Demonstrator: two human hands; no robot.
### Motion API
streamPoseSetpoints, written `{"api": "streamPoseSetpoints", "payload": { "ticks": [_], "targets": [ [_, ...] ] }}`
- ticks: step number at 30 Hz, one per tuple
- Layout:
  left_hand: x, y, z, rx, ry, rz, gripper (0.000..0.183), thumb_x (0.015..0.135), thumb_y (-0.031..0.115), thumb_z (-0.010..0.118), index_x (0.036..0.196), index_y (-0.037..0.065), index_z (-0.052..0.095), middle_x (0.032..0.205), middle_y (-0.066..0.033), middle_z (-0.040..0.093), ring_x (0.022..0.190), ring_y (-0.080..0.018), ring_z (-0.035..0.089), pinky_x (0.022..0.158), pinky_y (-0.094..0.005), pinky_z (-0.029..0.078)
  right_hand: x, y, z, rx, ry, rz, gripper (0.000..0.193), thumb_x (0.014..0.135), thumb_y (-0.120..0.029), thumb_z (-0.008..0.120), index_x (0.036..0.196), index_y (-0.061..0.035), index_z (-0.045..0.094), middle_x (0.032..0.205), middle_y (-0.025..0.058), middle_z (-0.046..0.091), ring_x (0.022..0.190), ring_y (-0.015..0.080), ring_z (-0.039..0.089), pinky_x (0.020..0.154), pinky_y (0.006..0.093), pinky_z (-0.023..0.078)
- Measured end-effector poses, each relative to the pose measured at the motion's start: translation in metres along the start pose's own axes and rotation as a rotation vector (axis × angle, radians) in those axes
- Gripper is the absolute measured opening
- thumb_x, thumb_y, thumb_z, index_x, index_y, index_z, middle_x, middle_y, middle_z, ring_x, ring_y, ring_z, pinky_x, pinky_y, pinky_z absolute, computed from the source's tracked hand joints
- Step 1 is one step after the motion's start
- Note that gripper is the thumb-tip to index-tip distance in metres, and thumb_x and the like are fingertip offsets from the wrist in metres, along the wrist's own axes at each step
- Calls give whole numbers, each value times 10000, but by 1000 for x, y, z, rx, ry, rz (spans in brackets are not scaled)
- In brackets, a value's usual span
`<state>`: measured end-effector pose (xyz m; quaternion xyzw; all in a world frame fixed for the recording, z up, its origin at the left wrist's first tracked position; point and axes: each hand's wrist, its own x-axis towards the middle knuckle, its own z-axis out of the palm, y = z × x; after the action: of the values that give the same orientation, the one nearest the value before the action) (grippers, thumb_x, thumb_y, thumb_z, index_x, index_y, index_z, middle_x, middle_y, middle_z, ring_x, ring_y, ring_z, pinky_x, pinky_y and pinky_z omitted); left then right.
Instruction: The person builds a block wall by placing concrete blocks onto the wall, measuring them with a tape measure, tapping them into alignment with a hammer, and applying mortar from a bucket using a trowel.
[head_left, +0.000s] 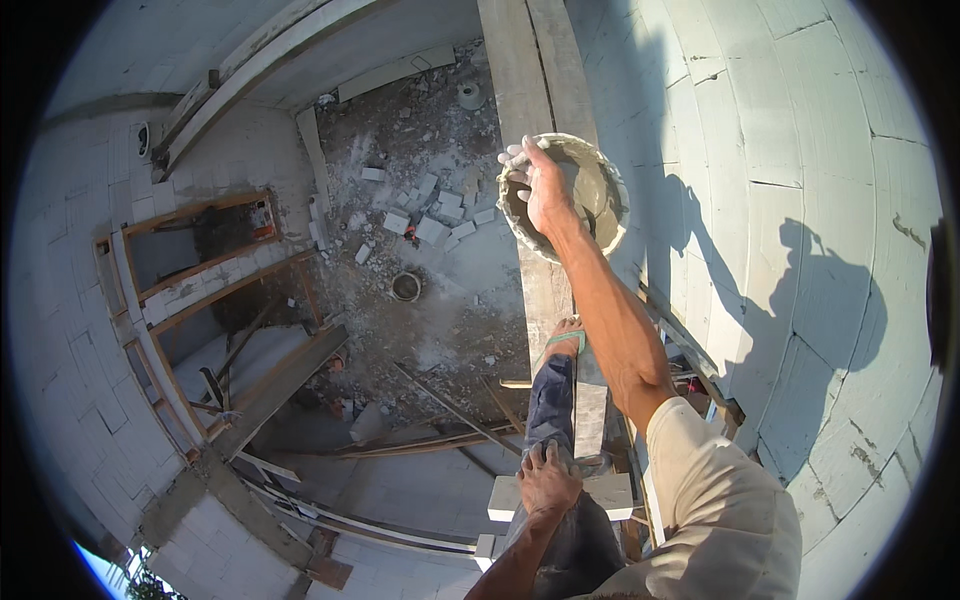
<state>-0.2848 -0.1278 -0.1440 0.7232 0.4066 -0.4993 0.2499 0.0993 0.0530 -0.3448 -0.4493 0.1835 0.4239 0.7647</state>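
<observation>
My right arm reaches forward over a round bucket (622, 185) of wet grey mortar (592, 180) standing on the planks. My right hand (543, 188) is above the left part of its rim, fingers stretched and smeared with pale mortar; I cannot tell whether it touches the rim. A dark shape, too unclear to name, sits in the mortar by my wrist. Bent over my knee, my left hand (549, 482) lies with fingers apart on dark trousers (551, 405). My foot, in a green-strapped sandal (566, 338), stands on the planks.
I am high on narrow wooden planks (517, 70) beside a pale block wall (790, 130). Far below, broken white blocks (433, 230) and another bucket (405, 287) lie on the rubble-strewn floor. A white block (505, 497) is near my knee; wooden frames (205, 265) stand left.
</observation>
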Motion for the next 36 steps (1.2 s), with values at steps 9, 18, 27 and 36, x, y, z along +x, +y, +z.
{"api": "streamPoseSetpoints", "payload": {
  "ticks": [9,18,27,36],
  "targets": [
    [-11,10,14,189,64,206,700,871,347,642,1508,123,458,1505,-181,466,1414,-375,438,1168,-516,348,-216,-15,-105,494,480,-25,348,902,-341,790,1090,-96,630,937,9,588,875,175,609,921,427,526],
    [-20,-18,-16,191,-156,648,779,819,388,723,1455,-7,510,1431,-295,547,1349,-434,523,1110,-491,444,-630,-17,-138,361,616,-2,271,974,-313,700,1096,-75,653,805,10,589,716,158,608,737,317,505],
    [-72,-3,-101,632,183,597,503,902,292,620,1309,-2,639,1340,-267,639,1272,-405,608,1065,-485,495,-896,137,-185,464,1041,-117,256,968,-304,724,837,-113,615,633,-19,490,566,135,537,549,304,425],
    [-137,28,65,579,196,1113,355,857,267,639,1093,10,699,1153,-268,687,1095,-465,652,949,-548,518,-1123,350,-297,834,849,-451,230,978,-355,696,917,-156,597,704,-30,516,558,93,502,557,288,518]
  ]
}}
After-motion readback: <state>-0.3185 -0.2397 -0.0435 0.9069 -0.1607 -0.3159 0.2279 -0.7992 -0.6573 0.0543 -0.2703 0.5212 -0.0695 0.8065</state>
